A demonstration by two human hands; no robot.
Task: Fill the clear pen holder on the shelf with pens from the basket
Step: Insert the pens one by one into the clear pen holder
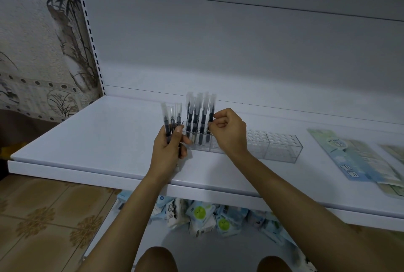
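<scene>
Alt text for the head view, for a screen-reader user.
The person's right hand pinches a black pen with a clear cap upright at the left end of a clear plastic pen holder on a white shelf, beside several pens already standing in it. The left hand grips a bundle of similar pens.

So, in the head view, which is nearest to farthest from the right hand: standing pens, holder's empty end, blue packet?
1. standing pens, pinched by the right hand, on its left.
2. holder's empty end, to its right.
3. blue packet, far right.
</scene>
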